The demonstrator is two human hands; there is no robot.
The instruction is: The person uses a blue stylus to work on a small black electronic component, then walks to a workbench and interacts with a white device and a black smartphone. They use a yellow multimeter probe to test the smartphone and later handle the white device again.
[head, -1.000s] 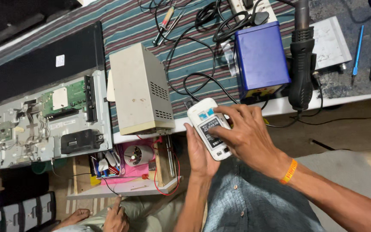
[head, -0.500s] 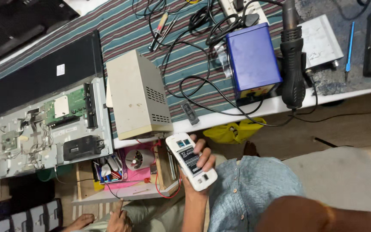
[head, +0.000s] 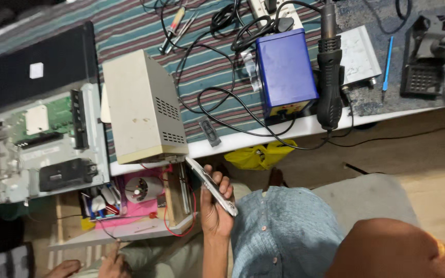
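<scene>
Gripping a white remote (head: 211, 186) edge-on, left hand (head: 215, 208) sits below the bench edge (head: 243, 140); its face is hidden. Right hand is cut off by the frame, grip can't tell. Striped cloth (head: 130, 31) covers the cluttered bench.

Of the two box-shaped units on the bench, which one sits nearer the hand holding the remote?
The beige metal box; its front edge sits just above the left hand. The blue box stands farther right, among the cables.

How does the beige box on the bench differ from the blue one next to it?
The beige box is the larger, with vent slots in its side, and its near end overhangs the table edge above the left hand holding the white handset. The blue box is smaller, shows no vents, has a yellow front panel, and stands beside the black hot-air wand. Both sit on the striped cloth.
</scene>
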